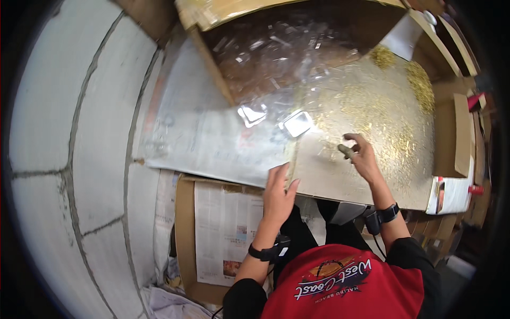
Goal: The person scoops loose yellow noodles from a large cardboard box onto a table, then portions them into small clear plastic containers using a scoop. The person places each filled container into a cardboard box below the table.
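So the long thin strip (291, 159) lies on the sheet (212, 138), running straight away from the body. Left hand (277, 192) clamps its near end, fingers closed. Right hand (362, 154) is off to the right, pinching a small dark piece (346, 151) among the gold bits (393, 133).

Left side of the frame is just a pale wall (64, 159) of big blocks with dark seams. Lower middle there's a newspaper sheet (223, 228) lying in a flat cardboard tray (184, 239), more crumpled paper (164, 303) at the bottom. Top centre has a big open cardboard box (212, 16) with a shiny clear plastic liner (276, 58). Far right, a stack of cardboard boxes (451, 133) and a white box (457, 194) with a red bit beside it.
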A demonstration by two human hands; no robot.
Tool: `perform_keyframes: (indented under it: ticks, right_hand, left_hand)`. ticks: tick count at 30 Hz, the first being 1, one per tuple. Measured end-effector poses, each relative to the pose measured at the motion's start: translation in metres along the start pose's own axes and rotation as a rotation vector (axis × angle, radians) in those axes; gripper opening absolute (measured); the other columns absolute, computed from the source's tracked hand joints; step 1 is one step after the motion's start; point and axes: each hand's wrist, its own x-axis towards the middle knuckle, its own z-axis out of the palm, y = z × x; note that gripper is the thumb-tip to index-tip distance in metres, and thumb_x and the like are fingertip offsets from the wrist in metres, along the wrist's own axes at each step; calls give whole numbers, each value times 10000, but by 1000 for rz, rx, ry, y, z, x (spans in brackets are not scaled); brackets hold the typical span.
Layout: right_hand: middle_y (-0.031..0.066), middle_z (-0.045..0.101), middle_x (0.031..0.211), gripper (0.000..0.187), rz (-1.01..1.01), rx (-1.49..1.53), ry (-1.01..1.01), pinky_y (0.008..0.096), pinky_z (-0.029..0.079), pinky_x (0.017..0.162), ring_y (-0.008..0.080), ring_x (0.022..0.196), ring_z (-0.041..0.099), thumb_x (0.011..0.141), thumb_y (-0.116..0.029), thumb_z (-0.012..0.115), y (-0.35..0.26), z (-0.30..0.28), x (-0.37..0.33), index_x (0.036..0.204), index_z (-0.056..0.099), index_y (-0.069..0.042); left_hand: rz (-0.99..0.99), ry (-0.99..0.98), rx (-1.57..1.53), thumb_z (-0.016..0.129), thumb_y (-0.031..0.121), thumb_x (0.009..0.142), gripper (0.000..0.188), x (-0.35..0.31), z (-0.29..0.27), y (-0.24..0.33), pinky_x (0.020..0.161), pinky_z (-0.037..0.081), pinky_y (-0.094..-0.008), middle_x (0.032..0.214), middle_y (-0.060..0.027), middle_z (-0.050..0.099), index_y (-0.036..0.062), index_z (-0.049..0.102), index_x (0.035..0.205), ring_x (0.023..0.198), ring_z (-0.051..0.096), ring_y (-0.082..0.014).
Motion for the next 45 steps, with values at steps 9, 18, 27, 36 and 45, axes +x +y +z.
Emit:
perform_keyframes:
  ticks: [9,18,27,36,45]
  right_hand:
    - [14,589,680,144,234,725,-373,212,404,490,75,544,529,839,-147,685,29,-16,-29,840,637,-11]
    - [11,591,670,66,-8,313,-79,250,414,520,75,600,534,810,-42,660,69,-35,-58,838,628,9]
    - [24,607,709,45,34,533,-38,235,423,546,62,619,529,790,-8,643,102,-49,-77,833,634,0]
    - [63,574,725,70,-252,333,348,254,415,560,128,611,518,803,15,631,120,-56,-102,871,621,2]
    - [106,585,753,72,-355,249,470,271,439,592,191,636,564,807,1,621,197,-59,-202,871,592,12]
  left_hand:
    - [-9,-333,-295,602,-26,832,300,22,89,49,672,484,-253,1046,-89,535,-20,574,1130,815,566,-131]
    - [-201,-266,-529,598,-24,858,59,-9,139,47,591,487,-219,815,-69,603,-61,641,875,648,575,-110]
    - [-563,-776,-766,661,20,774,86,0,149,39,514,430,-228,719,-83,609,-51,650,820,588,547,-117]
    - [-100,-566,-161,680,110,791,401,9,152,47,685,510,-298,967,-152,614,-82,560,1122,796,614,-225]
    - [152,61,862,434,420,937,695,0,109,-85,1113,173,-469,1422,-342,237,-120,290,1350,1352,181,-460]
